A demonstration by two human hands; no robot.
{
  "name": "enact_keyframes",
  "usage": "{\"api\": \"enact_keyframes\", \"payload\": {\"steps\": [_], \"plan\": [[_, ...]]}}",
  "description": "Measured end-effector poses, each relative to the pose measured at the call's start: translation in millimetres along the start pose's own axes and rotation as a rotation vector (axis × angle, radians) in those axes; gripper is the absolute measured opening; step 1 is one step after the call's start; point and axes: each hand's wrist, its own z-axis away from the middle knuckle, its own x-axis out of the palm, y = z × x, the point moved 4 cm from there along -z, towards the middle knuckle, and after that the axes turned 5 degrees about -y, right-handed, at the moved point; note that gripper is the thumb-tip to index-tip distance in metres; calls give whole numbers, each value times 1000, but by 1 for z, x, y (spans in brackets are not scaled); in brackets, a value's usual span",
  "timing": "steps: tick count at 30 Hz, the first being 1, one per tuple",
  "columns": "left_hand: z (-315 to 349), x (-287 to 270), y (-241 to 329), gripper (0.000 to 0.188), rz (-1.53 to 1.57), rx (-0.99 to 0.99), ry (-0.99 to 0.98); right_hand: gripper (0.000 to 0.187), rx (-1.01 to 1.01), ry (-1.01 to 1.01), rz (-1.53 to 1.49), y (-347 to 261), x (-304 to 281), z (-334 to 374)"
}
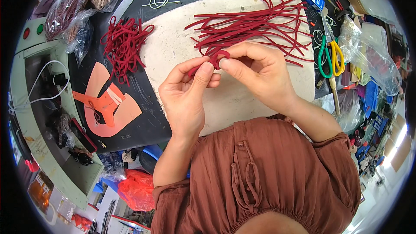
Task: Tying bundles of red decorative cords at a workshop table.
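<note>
My left hand (187,91) and my right hand (256,74) meet over a pale cutting board (173,47), fingertips pinched together on one dark red cord (213,56) that is bent into a small loop. Just beyond the hands lies a loose bundle of straight red cords (255,24), spread across the board's far side. A tangled pile of knotted red cords (123,45) rests on the black mat to the left of the board.
Green-handled and yellow-handled scissors (331,56) lie right of the board, beside clear plastic bags (368,52). Orange leather cut-outs (106,104) sit on the black mat at left. Bags of cord (71,4) are at far left, and a white cord coil (159,1) lies behind.
</note>
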Motion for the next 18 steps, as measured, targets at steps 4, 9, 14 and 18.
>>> {"api": "enact_keyframes", "payload": {"steps": [4,9,14,18], "plan": [[1,0,-2,17,-22,25,13,13,161,-16,-106,-3,-2,-3],[0,-2,-2,17,-41,49,27,13,237,-102,-150,-1,-3,-6],[2,-1,-4,18,85,-80,-6,12,-48,-110,184,-8,-7,-9],[3,0,-8,18,363,-310,-81,11,-157,-86,256,-11,-7,-8]]}}
